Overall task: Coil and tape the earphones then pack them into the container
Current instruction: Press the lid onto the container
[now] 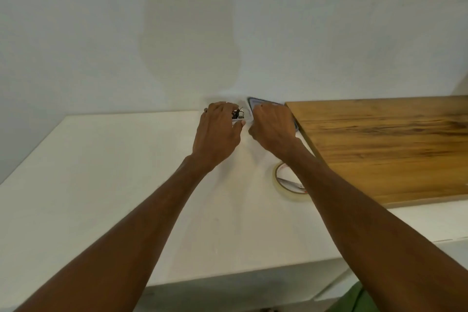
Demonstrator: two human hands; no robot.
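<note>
Left hand (220, 129): grasps the clear container (238, 121), fingers curled round its side.
Right hand (272, 126): fingers curled over the blue-rimmed lid (258, 102), just beside the container.
Earphones (237, 113): black bundle inside the container.
Container position: far edge of the white counter (101, 172), by the wall.
Tape roll (285, 186): flat on the counter, beneath the right forearm.

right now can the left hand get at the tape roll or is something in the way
Probably not cleanly. The right forearm crosses over the tape roll, covering part of it, and the left hand is busy holding the clear container. Only the roll's left edge looks free.
</note>
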